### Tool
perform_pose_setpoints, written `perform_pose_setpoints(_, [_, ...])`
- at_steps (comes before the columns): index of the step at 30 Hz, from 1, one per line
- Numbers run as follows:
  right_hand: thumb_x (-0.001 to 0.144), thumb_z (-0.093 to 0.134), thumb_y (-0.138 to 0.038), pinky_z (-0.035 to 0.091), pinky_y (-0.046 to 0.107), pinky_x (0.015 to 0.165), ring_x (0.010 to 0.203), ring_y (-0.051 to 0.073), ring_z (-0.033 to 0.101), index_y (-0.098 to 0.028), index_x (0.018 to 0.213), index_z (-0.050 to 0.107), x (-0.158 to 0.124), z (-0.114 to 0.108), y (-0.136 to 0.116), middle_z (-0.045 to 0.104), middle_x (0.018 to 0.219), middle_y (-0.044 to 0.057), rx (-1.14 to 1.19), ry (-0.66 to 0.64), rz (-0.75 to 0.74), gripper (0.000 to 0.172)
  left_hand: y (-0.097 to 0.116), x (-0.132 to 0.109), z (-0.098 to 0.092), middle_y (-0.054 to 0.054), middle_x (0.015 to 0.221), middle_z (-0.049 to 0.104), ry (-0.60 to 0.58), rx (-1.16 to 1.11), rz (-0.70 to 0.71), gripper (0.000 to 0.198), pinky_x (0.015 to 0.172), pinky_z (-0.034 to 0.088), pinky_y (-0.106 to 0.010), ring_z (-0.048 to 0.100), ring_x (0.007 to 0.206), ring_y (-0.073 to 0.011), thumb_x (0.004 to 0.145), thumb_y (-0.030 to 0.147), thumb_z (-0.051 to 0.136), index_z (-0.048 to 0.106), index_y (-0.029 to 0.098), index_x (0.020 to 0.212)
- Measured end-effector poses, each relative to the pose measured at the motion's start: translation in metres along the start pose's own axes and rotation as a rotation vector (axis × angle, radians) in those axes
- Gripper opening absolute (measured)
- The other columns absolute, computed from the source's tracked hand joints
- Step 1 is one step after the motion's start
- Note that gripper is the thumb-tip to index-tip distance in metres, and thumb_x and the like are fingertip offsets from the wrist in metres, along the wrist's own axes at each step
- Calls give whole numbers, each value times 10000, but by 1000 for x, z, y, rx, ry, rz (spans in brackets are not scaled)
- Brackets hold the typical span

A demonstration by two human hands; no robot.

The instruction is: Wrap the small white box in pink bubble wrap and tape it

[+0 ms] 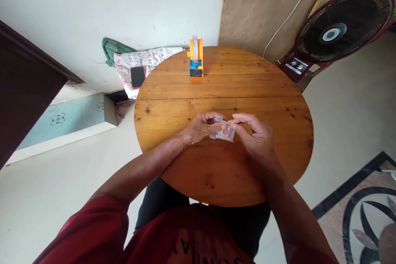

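Above the middle of the round wooden table, both hands meet at a small clear plastic bag with red print. My left hand is closed on its left side, thumb lying across the upper part. At the bag's upper right corner, my right hand pinches the plastic between thumb and index finger. What the bag contains, if anything, I cannot make out. Farther back on the table stands an orange and blue tape dispenser with a roll of clear tape, apart from both hands.
A dark phone lies on a white printed sack beyond the table's left edge, near a green bag. To the right is a large fan. A white wall rises behind the table.
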State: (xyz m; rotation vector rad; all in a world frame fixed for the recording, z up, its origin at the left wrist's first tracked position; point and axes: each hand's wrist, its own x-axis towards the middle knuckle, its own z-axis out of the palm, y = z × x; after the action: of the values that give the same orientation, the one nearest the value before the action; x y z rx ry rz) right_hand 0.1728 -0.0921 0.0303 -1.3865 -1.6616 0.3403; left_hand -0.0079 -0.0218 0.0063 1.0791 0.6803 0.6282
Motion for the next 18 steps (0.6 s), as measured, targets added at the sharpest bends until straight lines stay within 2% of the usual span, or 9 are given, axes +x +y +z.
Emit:
perform_pose_setpoints(10, [953, 585, -241, 530, 448, 884, 919, 234, 717, -353, 1188, 681, -2, 4, 8, 785, 1009, 4, -182, -57, -242, 277, -4, 3, 2, -7, 755, 699, 23, -83, 35, 461, 649, 463, -215, 609, 658, -93, 623, 523, 880, 705, 146, 823])
perform_pose_setpoints(15, [977, 517, -191, 468, 457, 936, 1058, 246, 716, -335, 1246, 650, -3, 7, 6, 781, 1115, 29, -317, -138, -310, 333, -8, 8, -1, -6, 763, 704, 87, -162, 58, 444, 657, 472, -222, 609, 652, -89, 635, 500, 882, 710, 140, 830])
perform_pose_setpoints(18, [957, 513, -113, 432, 445, 968, 1158, 244, 688, -301, 1337, 582, -8, 9, -1, 748, 1223, 50, -358, -127, -423, 429, -8, 12, -6, -2, 795, 714, 167, -278, 51, 444, 691, 489, -235, 627, 678, -95, 615, 467, 903, 706, 146, 849])
